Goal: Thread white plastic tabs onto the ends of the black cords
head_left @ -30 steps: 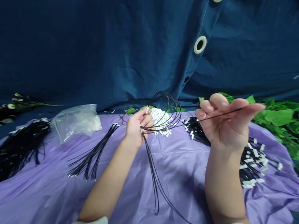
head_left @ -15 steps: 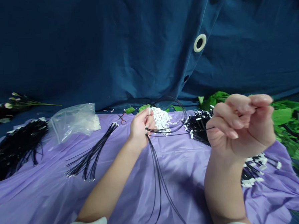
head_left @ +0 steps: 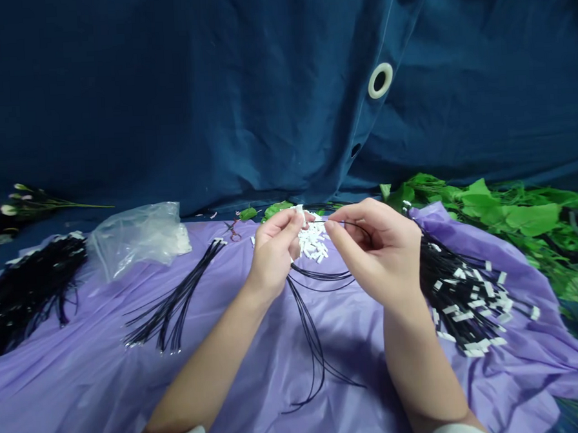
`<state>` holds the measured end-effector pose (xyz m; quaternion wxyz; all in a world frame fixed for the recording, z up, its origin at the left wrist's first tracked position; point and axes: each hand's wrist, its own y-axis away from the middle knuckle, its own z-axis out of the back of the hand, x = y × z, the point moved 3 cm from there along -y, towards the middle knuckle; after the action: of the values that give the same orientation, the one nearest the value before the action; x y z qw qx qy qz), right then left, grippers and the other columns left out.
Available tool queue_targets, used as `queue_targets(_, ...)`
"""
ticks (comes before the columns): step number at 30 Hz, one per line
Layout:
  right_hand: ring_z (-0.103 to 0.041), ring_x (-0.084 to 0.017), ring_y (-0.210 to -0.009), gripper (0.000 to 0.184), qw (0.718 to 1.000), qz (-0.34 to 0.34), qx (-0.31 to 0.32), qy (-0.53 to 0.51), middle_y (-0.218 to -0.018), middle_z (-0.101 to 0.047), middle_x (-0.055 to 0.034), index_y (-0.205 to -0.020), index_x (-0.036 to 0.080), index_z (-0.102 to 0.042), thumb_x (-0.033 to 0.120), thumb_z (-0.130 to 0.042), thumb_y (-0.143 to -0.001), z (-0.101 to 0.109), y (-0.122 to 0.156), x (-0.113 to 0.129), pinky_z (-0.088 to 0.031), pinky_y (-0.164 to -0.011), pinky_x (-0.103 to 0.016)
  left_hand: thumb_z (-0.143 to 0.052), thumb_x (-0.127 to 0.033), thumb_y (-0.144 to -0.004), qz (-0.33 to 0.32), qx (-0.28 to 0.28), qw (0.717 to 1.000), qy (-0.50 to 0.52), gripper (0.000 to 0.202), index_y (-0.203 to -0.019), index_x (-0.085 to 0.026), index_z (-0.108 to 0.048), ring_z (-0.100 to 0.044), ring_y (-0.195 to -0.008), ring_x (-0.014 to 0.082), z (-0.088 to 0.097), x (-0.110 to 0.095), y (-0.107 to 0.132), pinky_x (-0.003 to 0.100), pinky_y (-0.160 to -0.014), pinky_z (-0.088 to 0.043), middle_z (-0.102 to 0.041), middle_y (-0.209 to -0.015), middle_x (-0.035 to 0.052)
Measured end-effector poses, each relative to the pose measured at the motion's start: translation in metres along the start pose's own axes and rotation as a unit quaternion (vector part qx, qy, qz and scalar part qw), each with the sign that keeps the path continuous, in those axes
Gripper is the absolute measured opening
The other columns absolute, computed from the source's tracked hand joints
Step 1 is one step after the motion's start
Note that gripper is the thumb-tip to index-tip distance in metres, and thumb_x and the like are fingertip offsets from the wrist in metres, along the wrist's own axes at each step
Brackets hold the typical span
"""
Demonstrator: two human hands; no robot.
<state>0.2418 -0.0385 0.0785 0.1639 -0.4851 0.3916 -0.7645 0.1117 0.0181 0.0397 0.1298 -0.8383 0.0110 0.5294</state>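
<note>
My left hand [head_left: 274, 253] is closed, with a small white connector [head_left: 300, 212] pinched between thumb and forefinger. Several thin black wires [head_left: 311, 335] hang from its lower fingers, and others loop to the right. My right hand [head_left: 378, 247] is closed in a pinch on one black wire [head_left: 321, 222], whose end reaches toward the white connector; whether it sits inside cannot be made out. Behind the hands lies a heap of white connectors [head_left: 314, 246], partly hidden by them.
A purple cloth [head_left: 220, 375] covers the table. On the left are a black wire bundle [head_left: 35, 281], a clear plastic bag [head_left: 135, 241], a smaller wire bunch [head_left: 186, 293] and scissors [head_left: 233, 231]. Wires with white connectors [head_left: 468, 297] and green leaves [head_left: 526, 214] lie right. A blue curtain [head_left: 263, 95] hangs behind.
My right hand has come down and left from its raised position, bringing the wire close to my left hand. The loop of wires has dropped lower.
</note>
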Motion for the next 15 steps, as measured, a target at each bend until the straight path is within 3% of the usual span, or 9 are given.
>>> queue_targets(7,-0.042,-0.006,-0.053,0.005,0.997,0.034,0.000,0.067,-0.067,-0.052,0.0019,-0.079,0.016,-0.067,0.015,-0.063,-0.082,0.001,-0.001,0.003,-0.034,-0.046,-0.023,-0.076,-0.035,-0.074,-0.024,-0.033,0.999,0.031,0.022,-0.081,-0.016,-0.069,-0.029,-0.037,-0.0008,0.000,-0.009,0.005,0.021,-0.041,-0.021,-0.058,-0.063,-0.0033)
queue_targets(15,-0.043,-0.006,-0.054,0.005,0.995,0.060,0.016,0.079,-0.067,-0.053,0.0019,-0.081,0.017,-0.065,0.013,-0.062,-0.084,0.003,0.001,0.011,-0.036,-0.047,-0.022,-0.075,-0.033,-0.073,0.005,-0.001,0.998,0.064,0.021,-0.082,-0.015,-0.071,-0.031,-0.034,-0.0020,-0.003,-0.015,0.009,0.019,-0.039,-0.024,-0.059,-0.066,-0.0028)
